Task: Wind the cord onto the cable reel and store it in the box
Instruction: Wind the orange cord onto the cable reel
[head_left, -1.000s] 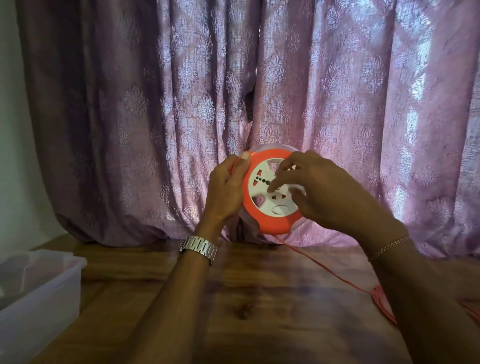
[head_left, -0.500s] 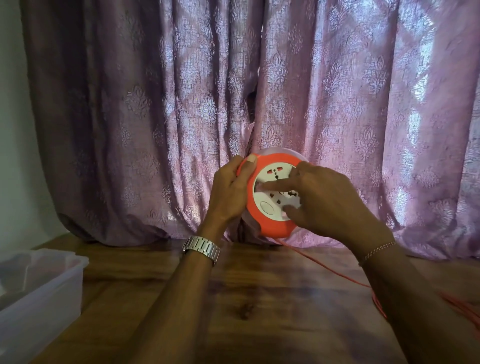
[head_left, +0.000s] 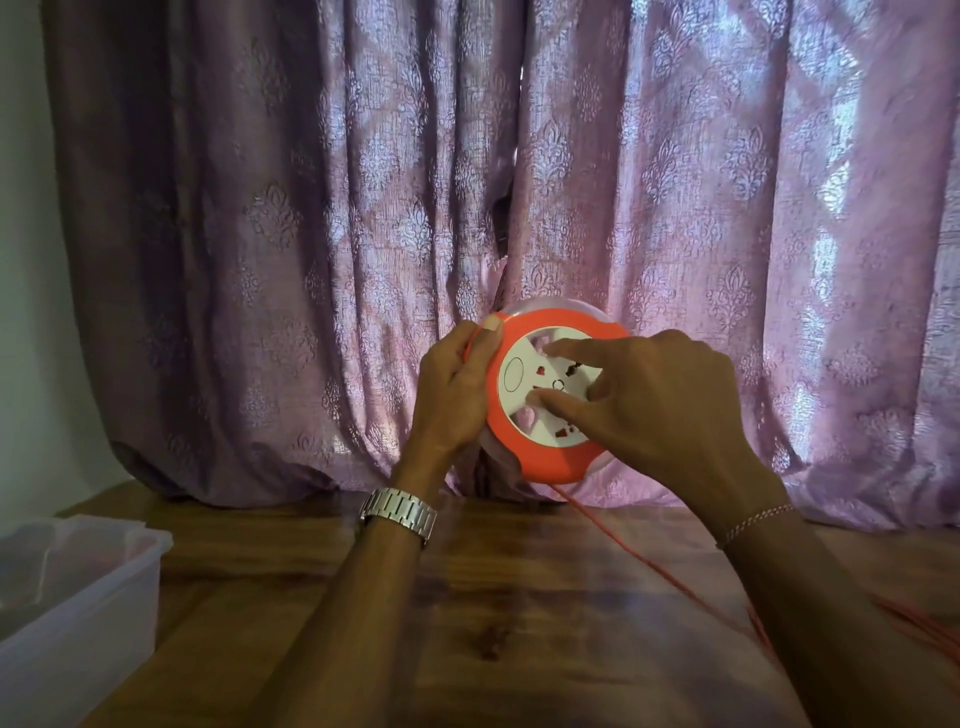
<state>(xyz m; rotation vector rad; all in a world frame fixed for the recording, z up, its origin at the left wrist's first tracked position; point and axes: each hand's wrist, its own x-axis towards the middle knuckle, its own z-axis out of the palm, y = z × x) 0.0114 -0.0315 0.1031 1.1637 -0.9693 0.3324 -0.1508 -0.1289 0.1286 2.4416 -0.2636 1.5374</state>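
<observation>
I hold a round orange cable reel (head_left: 550, 457) with a white socket face upright above the wooden table, in front of the curtain. My left hand (head_left: 454, 395) grips its left rim, thumb on top. My right hand (head_left: 660, 405) presses thumb and fingers onto the white centre disc (head_left: 519, 384). An orange cord (head_left: 639, 556) runs from the reel's underside down to the right across the table, where more of it lies loose behind my right forearm. A clear plastic box (head_left: 78, 587) sits open at the table's left edge.
A pink patterned curtain (head_left: 519, 208) hangs right behind the reel and rests on the wooden table (head_left: 467, 623). A pale wall (head_left: 26, 260) stands at the left. The loose cord lies along the table's right side.
The white centre disc has turned under my right-hand fingers; its oval button went from the lower part to the left side. Both hands and the reel stay in about the same place.
</observation>
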